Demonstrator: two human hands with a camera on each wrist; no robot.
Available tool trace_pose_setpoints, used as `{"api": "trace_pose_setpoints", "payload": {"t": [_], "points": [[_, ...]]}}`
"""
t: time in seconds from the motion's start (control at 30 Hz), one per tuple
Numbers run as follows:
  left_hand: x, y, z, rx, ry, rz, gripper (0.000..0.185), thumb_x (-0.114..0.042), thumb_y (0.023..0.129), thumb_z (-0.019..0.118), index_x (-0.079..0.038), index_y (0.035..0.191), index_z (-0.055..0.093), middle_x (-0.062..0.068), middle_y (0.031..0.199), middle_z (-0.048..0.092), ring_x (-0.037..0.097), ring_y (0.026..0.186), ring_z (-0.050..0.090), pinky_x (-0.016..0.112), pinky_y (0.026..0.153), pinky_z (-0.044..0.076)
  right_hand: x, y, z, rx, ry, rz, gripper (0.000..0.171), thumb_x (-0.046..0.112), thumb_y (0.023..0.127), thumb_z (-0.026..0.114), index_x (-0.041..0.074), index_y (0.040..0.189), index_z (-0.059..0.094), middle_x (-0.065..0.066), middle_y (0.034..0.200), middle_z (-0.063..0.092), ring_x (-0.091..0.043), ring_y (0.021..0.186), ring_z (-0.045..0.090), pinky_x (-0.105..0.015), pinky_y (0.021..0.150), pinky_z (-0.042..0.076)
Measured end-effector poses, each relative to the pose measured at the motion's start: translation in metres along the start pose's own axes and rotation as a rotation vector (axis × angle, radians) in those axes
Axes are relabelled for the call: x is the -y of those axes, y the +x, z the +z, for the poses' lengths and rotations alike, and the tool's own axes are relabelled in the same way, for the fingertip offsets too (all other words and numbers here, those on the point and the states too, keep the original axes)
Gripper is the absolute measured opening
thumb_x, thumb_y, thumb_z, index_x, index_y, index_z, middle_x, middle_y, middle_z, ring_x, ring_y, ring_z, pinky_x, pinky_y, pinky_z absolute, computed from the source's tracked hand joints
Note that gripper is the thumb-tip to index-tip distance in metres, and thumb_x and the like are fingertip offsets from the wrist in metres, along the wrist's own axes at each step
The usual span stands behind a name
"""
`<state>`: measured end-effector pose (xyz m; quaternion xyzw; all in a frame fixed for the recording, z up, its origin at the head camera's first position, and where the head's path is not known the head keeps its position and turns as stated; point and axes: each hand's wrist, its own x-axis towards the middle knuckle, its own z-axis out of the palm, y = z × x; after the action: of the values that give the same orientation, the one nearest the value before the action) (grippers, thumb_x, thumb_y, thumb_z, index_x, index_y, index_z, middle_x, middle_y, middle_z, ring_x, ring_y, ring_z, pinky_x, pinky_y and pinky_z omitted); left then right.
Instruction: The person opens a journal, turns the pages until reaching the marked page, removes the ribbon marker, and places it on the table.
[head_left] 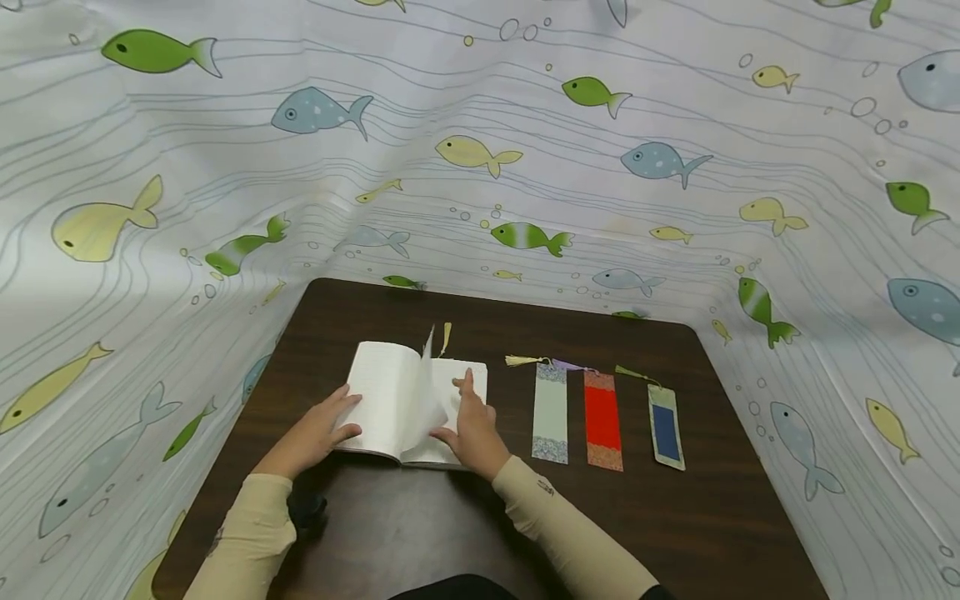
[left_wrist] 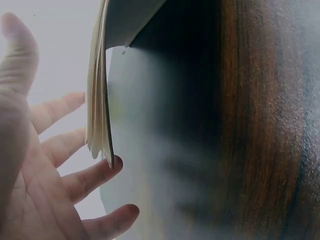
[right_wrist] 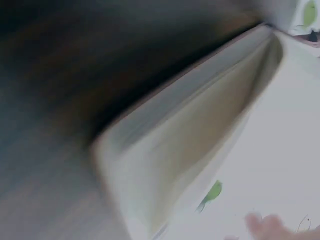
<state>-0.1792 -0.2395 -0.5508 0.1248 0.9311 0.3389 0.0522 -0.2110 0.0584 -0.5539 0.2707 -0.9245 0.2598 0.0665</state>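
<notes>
The left hand (head_left: pixel 318 429) lies flat with fingers spread on the left edge of an open book (head_left: pixel 390 400); the left wrist view shows those straight fingers (left_wrist: pixel 65 145) against the page edges, holding nothing. The right hand (head_left: pixel 472 425) rests on the right page, index finger stretched toward 12 o'clock and thumb out toward 9 o'clock, where a loose page (head_left: pixel 431 392) stands half raised. Whether it presses or merely rests I cannot tell; the right wrist view is blurred.

The book sits on a dark wooden table (head_left: pixel 420 533), left of centre. At 3 o'clock from the right hand lie three bookmarks side by side, apart from one another: a pale green bookmark (head_left: pixel 551 412), a red bookmark (head_left: pixel 603 421) and a blue bookmark (head_left: pixel 666 427), each tasselled at its far end. A fish-patterned cloth (head_left: pixel 675 125) rises around the table.
</notes>
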Motion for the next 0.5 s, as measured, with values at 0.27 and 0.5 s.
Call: {"api": "trace_pose_setpoints", "payload": {"t": [0.27,0.5], "points": [[-0.004,0.002,-0.002,-0.043,-0.104,-0.02,0.058,-0.033,0.113,0.032,0.011,0.151,0.034,0.037,0.157,0.026,0.057,0.142,0.028,0.07,0.113,0.023,0.027,0.012,0.016,0.342,0.069,-0.22,0.08,0.041,0.101,0.063,0.007,0.161,0.023,-0.01,0.163,0.034,-0.022,0.146,0.039,-0.049,0.108,0.044],[-0.002,0.005,-0.002,-0.016,-0.085,-0.115,0.076,-0.037,0.107,0.051,0.012,0.155,0.017,0.041,0.156,0.024,0.057,0.141,0.03,0.069,0.111,0.027,0.03,0.01,0.032,0.444,-0.153,-0.259,0.066,0.047,0.101,0.059,0.024,0.159,0.037,0.004,0.167,0.026,-0.02,0.149,0.034,-0.064,0.107,0.039]]}}
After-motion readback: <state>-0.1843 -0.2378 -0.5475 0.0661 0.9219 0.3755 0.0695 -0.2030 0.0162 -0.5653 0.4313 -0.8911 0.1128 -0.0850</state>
